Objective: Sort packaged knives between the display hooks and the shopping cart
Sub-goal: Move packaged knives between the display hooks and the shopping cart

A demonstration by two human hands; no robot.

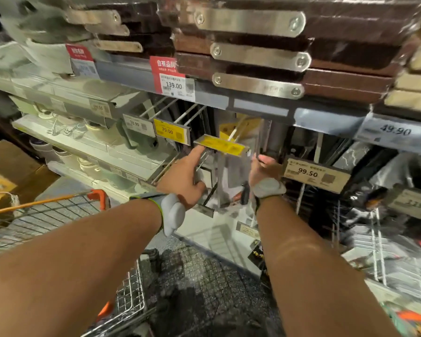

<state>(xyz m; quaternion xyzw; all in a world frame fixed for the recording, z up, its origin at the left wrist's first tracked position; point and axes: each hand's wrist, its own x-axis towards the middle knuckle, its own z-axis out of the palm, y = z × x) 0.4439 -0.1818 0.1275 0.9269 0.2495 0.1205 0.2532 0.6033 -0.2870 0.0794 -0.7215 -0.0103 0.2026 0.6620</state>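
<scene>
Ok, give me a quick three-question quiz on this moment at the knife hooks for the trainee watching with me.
1. True or false: the left hand points its index finger up at the yellow price tag on the hook.
2. Which hand is at the right edge of the clear knife package? A) left B) right C) neither
3. Fill in: the white tag beside the right hand reads ____.

Key: 1 true; 2 B; 3 99.50
</scene>
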